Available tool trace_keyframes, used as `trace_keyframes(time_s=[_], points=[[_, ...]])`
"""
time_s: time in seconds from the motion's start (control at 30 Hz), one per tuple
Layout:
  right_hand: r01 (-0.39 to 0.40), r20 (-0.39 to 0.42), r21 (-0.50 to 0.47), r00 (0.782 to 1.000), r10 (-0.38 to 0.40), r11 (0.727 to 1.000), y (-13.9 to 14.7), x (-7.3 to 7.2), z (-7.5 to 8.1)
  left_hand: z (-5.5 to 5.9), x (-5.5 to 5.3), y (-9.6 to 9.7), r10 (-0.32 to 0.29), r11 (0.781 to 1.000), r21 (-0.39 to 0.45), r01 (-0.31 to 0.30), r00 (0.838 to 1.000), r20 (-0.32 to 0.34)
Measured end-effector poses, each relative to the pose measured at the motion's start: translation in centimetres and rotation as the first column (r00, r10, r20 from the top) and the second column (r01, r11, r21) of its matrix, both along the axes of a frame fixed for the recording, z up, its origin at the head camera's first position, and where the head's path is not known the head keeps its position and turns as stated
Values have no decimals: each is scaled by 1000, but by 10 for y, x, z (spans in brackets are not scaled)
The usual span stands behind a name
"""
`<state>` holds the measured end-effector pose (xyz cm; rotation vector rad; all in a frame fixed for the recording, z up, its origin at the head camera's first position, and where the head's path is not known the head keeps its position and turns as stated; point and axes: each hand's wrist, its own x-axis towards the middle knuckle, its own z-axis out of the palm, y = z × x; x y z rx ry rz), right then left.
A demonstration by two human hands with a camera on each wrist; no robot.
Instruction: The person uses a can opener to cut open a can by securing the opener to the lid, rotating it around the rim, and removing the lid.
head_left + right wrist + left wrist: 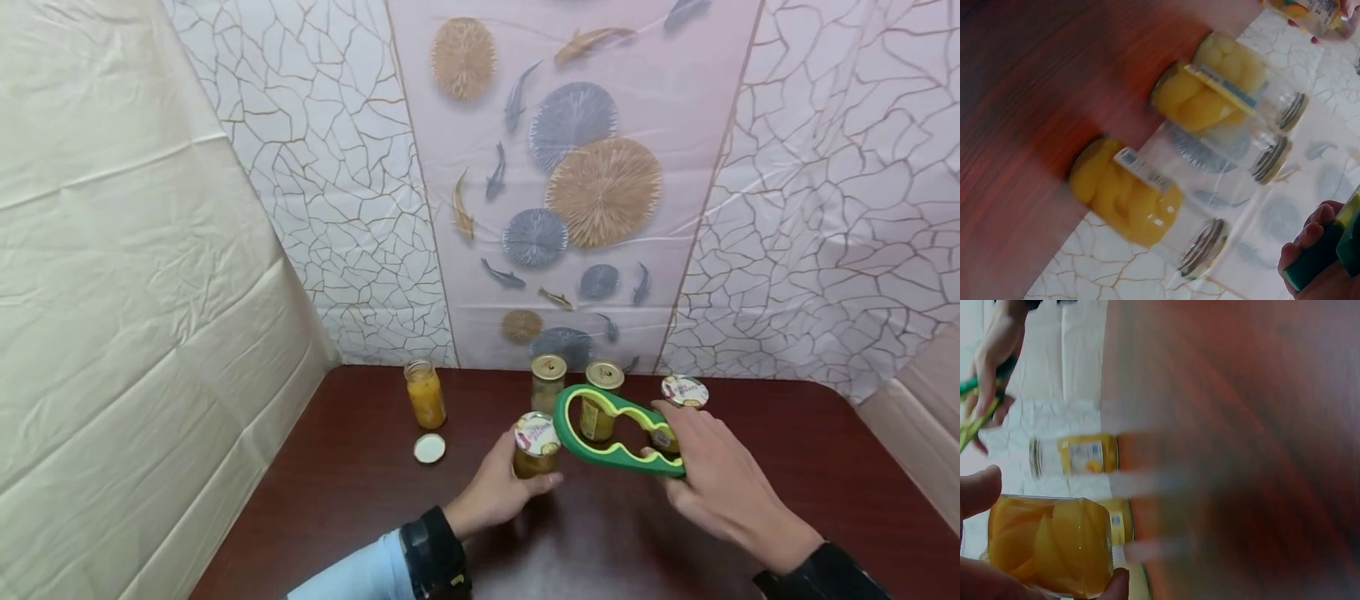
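Observation:
My left hand grips a glass jar of yellow fruit pieces around its side. Its white, patterned lid is on. My right hand holds a green jar opener with a wavy yellow inner edge by one end. The opener's far end is beside the lid of the held jar; whether they touch I cannot tell. In the right wrist view, fingers of the right hand wrap the opener's green handle.
Behind the hands stand two gold-lidded jars, and a jar with a patterned lid is at right, partly hidden. At left stands an uncapped orange jar; a loose white lid lies before it. A patterned cloth hangs behind the table.

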<state>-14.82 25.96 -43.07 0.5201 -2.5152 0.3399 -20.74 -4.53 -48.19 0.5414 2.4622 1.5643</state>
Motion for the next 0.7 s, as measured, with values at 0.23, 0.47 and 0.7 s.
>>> trace_keyframes(time_s=[0.23, 0.47, 0.7], points=[[-55, -56, 53, 997, 58, 997, -13, 7, 4, -1, 17, 12, -74, 997, 11, 74, 997, 16], [-34, -4, 106, 999, 34, 994, -25, 12, 9, 0, 24, 22, -176, 976, 138, 168, 983, 45], [-21, 19, 146, 1000, 19, 989, -32, 13, 13, 11, 29, 29, -207, 972, 131, 197, 975, 74]])
